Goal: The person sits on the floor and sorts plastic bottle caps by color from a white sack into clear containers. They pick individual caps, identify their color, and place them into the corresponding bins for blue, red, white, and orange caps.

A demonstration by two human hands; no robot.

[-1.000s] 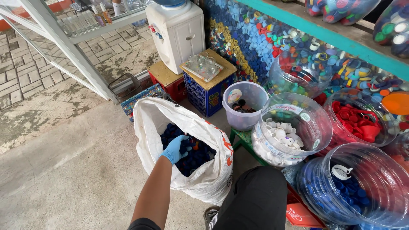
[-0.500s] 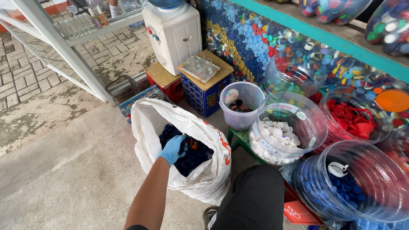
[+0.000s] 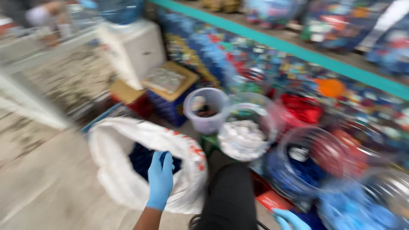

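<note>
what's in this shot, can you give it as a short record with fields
image: heavily motion-blurred
left hand: blue glove, over the mouth of the white sack, at the dark blue pieces inside; grip unclear
right hand: blue glove, at bottom edge, mostly cut off
beside sack: clear tub of white pieces, clear tub of blue pieces, small bucket
behind: blue crate, white dispenser

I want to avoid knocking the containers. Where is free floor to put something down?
Bare floor lies left of the white sack, where the left hand reaches in. Right of the sack is crowded: small bucket, jar of white caps, blue jar. The picture is blurred.
</note>
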